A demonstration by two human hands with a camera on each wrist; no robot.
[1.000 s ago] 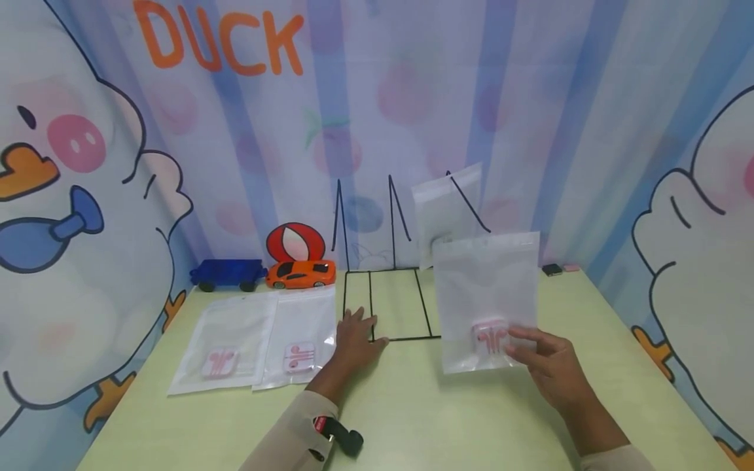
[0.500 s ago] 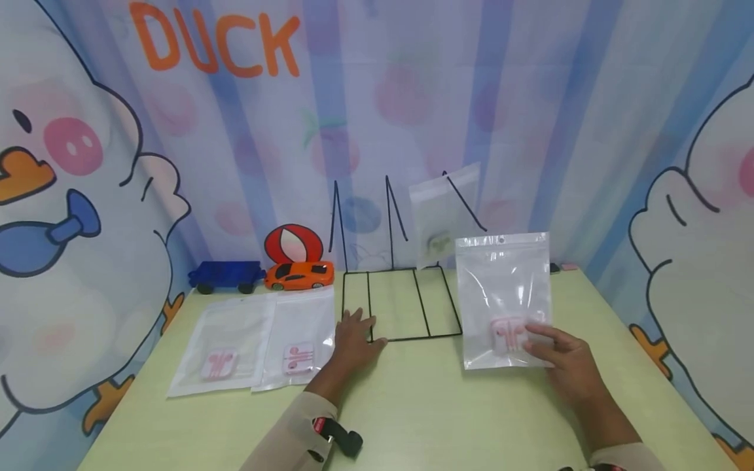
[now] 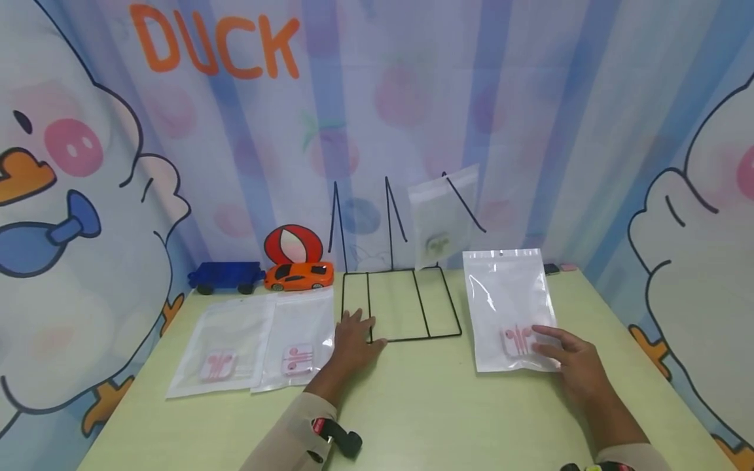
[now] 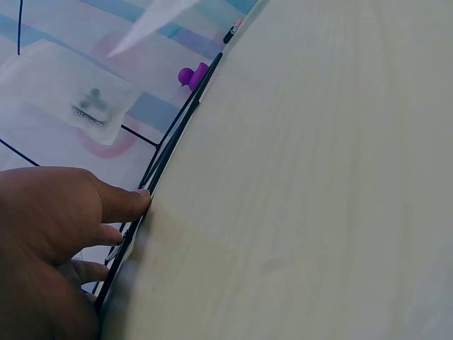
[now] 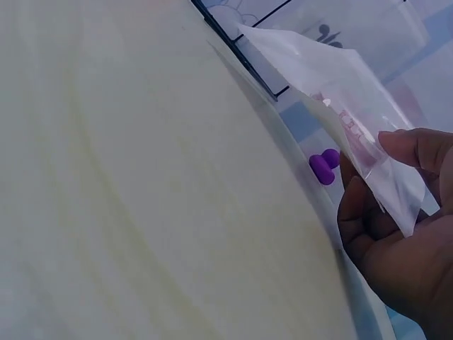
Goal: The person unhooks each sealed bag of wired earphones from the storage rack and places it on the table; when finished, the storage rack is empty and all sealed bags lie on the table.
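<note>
One glossy, rectangular pouch (image 3: 503,294) in right grip (image 3: 580,369), wide left grip (image 3: 355,343) on wire rack (image 3: 422,304)

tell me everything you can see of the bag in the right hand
The bag is a flat, white, glossy pouch that looks like plastic, with a band and small hole at its top. A square pack with pink earphone shapes shows in its lower right part. Held roughly upright right of the wire rack, it is pinched near its lower right edge by the right hand, thumb in front.
</note>
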